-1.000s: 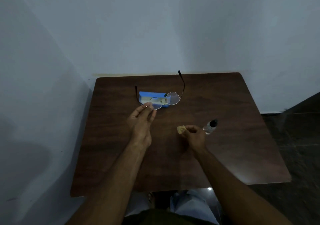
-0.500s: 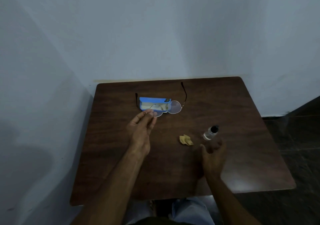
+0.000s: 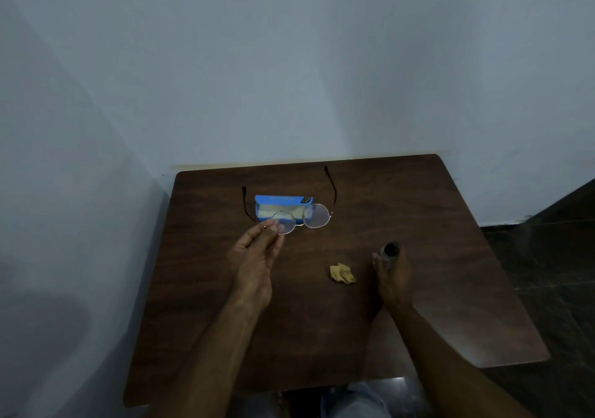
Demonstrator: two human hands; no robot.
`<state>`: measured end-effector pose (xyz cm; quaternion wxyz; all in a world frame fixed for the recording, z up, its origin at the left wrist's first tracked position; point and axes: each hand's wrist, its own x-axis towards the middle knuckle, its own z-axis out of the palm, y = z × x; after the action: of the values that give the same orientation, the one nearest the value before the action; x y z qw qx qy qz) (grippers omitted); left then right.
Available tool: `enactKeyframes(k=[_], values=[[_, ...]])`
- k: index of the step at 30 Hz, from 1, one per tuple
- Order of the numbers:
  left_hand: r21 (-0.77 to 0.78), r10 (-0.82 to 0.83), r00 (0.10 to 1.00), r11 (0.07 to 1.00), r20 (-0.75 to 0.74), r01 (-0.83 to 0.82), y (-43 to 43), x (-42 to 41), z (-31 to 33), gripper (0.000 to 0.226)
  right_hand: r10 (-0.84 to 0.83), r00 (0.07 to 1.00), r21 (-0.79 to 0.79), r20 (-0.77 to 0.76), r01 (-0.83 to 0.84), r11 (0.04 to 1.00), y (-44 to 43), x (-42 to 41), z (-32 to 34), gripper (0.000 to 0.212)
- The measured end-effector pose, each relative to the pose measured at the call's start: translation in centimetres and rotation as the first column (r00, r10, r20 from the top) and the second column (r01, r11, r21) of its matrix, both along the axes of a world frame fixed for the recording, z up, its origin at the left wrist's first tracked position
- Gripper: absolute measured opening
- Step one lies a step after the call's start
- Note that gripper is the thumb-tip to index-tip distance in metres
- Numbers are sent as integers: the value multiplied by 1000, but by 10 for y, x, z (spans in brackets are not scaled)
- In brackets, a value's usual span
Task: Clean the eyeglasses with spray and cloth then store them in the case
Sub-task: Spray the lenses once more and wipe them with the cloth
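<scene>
Two lenses (image 3: 316, 216): round, clear, set in thin gold wire; the glasses (image 3: 302, 219) are held over the near edge of the case, long axis running left to right.
Temples (image 3: 331, 185): thin, dark, unfolded, pointing away toward the wall (image 3: 289, 79).
Left hand (image 3: 257, 256): thumb and forefinger pinch the rim at the outer edge of the left lens; the other fingers lie straight and loose.
Case (image 3: 280, 200): blue, stiff, oblong, open, with a pale lining; it lies just behind the glasses.
Cloth (image 3: 342, 273): yellow, soft, crumpled, lying on the table between the two hands, nearer the right.
Bottle (image 3: 390, 250): small, clear body, dark cap, well right of the glasses.
Right hand (image 3: 391, 279): at the bottle, thumb on its left side; blur hides whether the fingers have closed.
Coming move, as I judge it: the lenses lie up and left of the bottle, so the spray must travel that way.
Table (image 3: 418, 211): dark, smooth wood grain.
</scene>
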<state>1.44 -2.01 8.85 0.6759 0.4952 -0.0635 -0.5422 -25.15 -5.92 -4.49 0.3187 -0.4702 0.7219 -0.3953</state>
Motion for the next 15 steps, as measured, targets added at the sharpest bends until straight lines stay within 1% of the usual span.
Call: enactKeyframes(k=[3,5,6,8,9,10,11,12,13,15], values=[[2,21,1000,1000,1,-21,0,7,-1,17,60,989,-23,136,-57,998,-1,10,19,25],[-3,33,999,999,2,-33,1,10,-2,17,129,975,-42,179,-123,992,2,22,35,29],[-3,42,999,999,5,-42,1,12,-3,16,155,966,-25,207,-154,988,5,30,45,30],[5,61,998,998,11,-61,4,17,-7,17,210,914,4,346,-225,974,16,49,68,16],[14,69,998,997,13,-70,5,20,-9,17,248,853,-2,459,-278,960,22,60,80,10],[28,77,997,997,17,-77,7,24,-12,18,284,755,-17,591,-340,940,28,69,90,9],[44,85,996,995,23,-86,9,28,-14,19,306,638,-41,706,-394,918,32,79,100,15],[58,96,995,993,27,-98,12,31,-16,20,311,549,-51,776,-436,898,35,87,109,24],[65,109,994,992,28,-111,14,35,-18,21,311,499,-49,809,-470,881,37,95,116,33],[61,132,991,989,33,-134,18,41,-21,20,313,441,-52,841,-510,859,39,106,127,46]])
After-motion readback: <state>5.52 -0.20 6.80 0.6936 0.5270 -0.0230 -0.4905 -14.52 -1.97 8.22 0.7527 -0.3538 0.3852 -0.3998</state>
